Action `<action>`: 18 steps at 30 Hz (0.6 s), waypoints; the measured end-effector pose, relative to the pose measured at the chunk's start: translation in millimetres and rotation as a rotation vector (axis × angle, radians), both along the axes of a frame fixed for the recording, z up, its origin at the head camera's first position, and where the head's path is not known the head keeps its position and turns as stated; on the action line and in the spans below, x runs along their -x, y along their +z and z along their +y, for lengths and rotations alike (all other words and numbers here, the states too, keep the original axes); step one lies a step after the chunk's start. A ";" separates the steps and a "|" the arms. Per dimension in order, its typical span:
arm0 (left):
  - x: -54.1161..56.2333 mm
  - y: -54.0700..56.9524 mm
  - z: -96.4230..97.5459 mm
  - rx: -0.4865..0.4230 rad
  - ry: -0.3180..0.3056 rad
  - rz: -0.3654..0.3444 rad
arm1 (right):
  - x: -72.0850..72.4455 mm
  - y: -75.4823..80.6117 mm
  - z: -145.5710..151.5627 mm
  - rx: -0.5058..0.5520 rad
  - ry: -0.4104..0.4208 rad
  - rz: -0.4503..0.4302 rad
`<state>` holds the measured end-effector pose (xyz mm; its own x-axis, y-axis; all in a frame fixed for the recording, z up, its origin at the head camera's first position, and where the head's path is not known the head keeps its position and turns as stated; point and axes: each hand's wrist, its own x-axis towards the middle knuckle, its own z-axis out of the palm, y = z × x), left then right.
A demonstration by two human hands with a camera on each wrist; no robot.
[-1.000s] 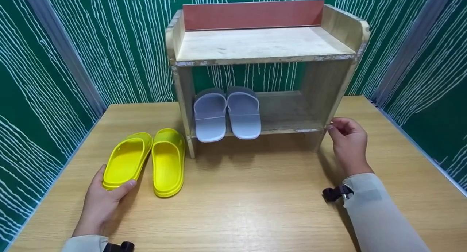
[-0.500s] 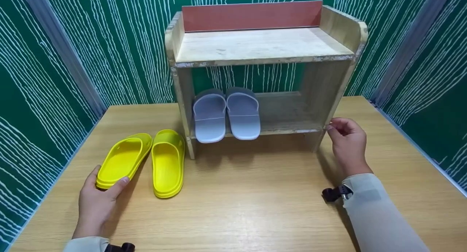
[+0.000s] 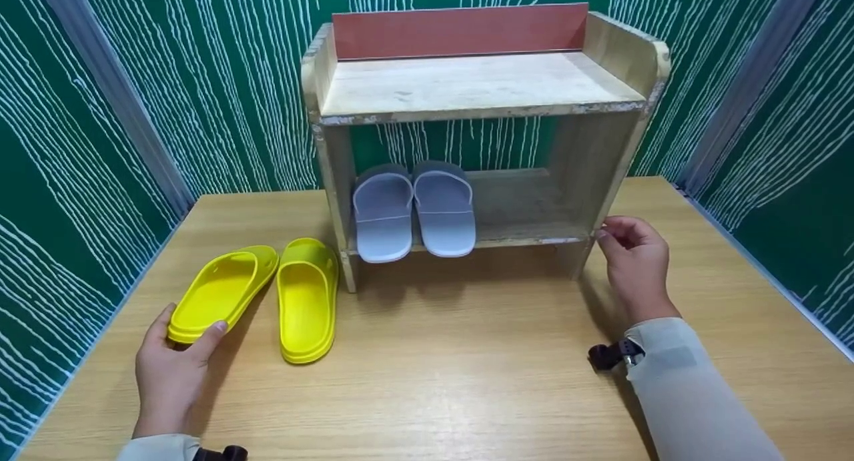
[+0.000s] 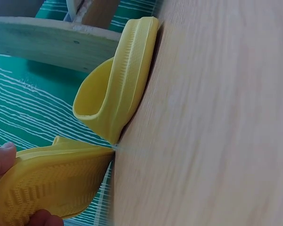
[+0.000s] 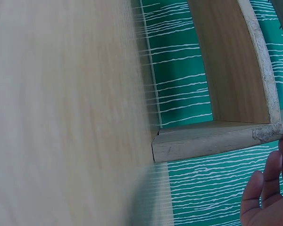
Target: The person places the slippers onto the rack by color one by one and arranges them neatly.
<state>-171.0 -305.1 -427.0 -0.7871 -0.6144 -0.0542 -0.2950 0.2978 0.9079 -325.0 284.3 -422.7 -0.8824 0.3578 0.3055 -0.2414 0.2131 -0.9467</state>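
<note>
My left hand [image 3: 170, 374] grips the heel end of one yellow slipper [image 3: 217, 291], thumb on one side and fingers on the other. In the left wrist view its textured sole [image 4: 52, 188] shows: the heel is raised, the toe low by the table. The other yellow slipper [image 3: 307, 301] lies flat just right of it, beside the rack's left leg. My right hand [image 3: 637, 264] touches the lower right side of the wooden shoe rack [image 3: 480, 107] with its fingertips; the right wrist view shows its fingers [image 5: 272, 174] loosely bent, not wrapped around the panel.
A pair of grey slippers, left one [image 3: 385, 214] and right one [image 3: 445, 211], stands on the left of the rack's lower shelf, overhanging its front edge. A red board [image 3: 460, 33] backs the top shelf. Green walls [image 3: 253, 81] with white streaks enclose the wooden table [image 3: 467, 381].
My left hand has moved a little left, swinging the gripped slipper's heel outward and up, away from its mate. My right hand stays at the rack's side. The view has shifted slightly.
</note>
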 end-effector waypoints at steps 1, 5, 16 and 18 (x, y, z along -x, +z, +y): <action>-0.3 0.1 0.0 -0.006 0.005 0.006 | 0.0 -0.2 -0.3 -0.003 -0.001 0.006; -1.3 0.6 0.0 -0.031 0.022 0.017 | 0.3 -1.4 -1.2 -0.014 -0.008 0.024; -4.7 4.6 1.0 -0.071 0.102 0.112 | -0.9 -0.5 -0.4 -0.053 -0.012 -0.029; -6.0 5.8 1.9 -0.088 0.120 0.144 | -0.9 -0.2 -0.4 -0.051 -0.011 -0.031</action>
<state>-165.0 -303.3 -421.2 -0.7117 -0.7024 -0.0034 -0.1885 0.1863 0.9642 -324.1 283.9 -422.9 -0.8878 0.3525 0.2959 -0.2092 0.2634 -0.9417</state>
